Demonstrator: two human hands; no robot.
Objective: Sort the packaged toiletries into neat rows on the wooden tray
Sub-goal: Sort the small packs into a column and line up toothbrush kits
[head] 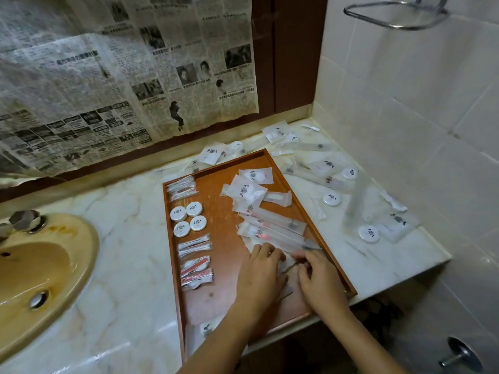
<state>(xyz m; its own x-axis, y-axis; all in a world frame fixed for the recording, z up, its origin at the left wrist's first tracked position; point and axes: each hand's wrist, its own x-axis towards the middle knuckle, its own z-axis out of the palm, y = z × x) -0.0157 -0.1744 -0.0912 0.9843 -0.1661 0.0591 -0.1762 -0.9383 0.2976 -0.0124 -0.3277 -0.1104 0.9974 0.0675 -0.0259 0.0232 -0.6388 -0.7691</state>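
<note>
A brown wooden tray (216, 182) sits on the white marble table (129, 233), its long side running away from the person and leaning a bit right. Down its left side, small packets make a neat row, with four round white soap tubs (188, 218) among them. Long clear toothbrush packets (272, 221) lie slanted in the middle, pointing right and down. The left hand (260, 271) rests flat on clear wrappers, fingers relaxed. The right hand (318, 279) pinches a thin clear packet (291, 263).

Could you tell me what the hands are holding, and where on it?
Both hands, left and right, rest on flat clear packets on the tray; the exact hold cannot be told.
</note>
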